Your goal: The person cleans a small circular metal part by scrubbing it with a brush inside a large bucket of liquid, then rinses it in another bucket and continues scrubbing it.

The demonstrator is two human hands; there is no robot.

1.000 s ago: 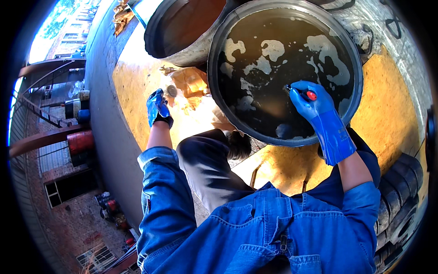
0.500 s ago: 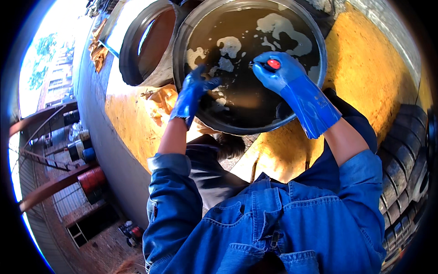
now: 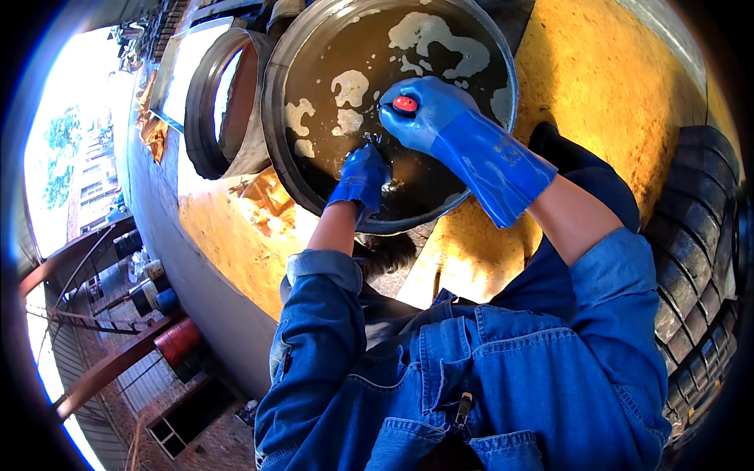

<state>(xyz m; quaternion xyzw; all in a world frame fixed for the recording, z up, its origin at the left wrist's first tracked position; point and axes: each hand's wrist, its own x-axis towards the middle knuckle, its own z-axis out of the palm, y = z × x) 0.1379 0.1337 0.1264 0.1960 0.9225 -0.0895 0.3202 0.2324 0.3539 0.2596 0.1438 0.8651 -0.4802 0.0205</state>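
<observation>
A wide round tub (image 3: 273, 118) stands before me, filled with murky brown liquid (image 3: 334, 63) that carries pale foam patches. My right hand (image 3: 428, 114), in a long blue rubber glove, is closed around a dark handle with a red end (image 3: 404, 104) above the liquid. The rest of that tool is hidden by the glove. Lower left of it, my left hand (image 3: 361, 179), also gloved in blue, reaches down at the liquid's surface near the tub's near side. Its fingers are partly hidden there, and whether they hold anything does not show.
Left of the tub is a round open metal container (image 3: 255, 118) with a reddish-brown inside. Crumpled yellowish material (image 3: 267, 206) lies by the tub on the yellow surface (image 3: 593, 86). Large black tyres (image 3: 695, 228) are stacked at right. Drums, including a red one (image 3: 179, 343), stand far left.
My left hand has moved from open fingers at the tub's left side down to the liquid. My right hand still grips the handle. The whole view has shifted, with the tub now further left.
</observation>
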